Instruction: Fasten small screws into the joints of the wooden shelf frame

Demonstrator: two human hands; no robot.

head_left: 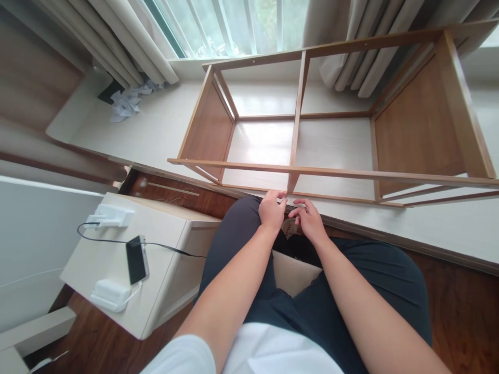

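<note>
Phone (136,259) on nightstand (105,259), well left of the fingers (dark cable (167,246) crossing behind it). Left hand (272,213): fingers bunched near ledge (156,119) edge; grip, cannot tell. Right hand (310,222) just beside: fingers loose, parted. Frame (299,111) on ledge, just beyond the fingers.

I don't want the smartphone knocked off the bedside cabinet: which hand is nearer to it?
Left. The left hand is off to the right of the smartphone, near the wooden frame; the right hand is farther right still.
</note>
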